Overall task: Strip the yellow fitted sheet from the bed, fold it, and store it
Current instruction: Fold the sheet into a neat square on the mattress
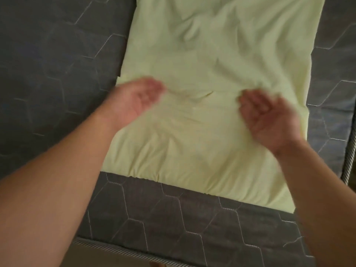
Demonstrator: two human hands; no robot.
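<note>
The yellow fitted sheet (212, 60) lies folded into a long strip on the bare mattress, running from near the front edge away from me and out of the top of the view. It is creased in the middle. My left hand (134, 101) hovers over the strip's left edge, palm turned inward, fingers loosely apart and blurred by motion. My right hand (267, 118) is over the right part of the strip, palm up, fingers slightly curled, holding nothing that I can see.
The dark grey quilted mattress (48, 64) with a pale hexagon stitch pattern surrounds the sheet on the left, right and front. Its corded front edge (107, 247) runs along the bottom, and the right edge (348, 166) is beside my right forearm.
</note>
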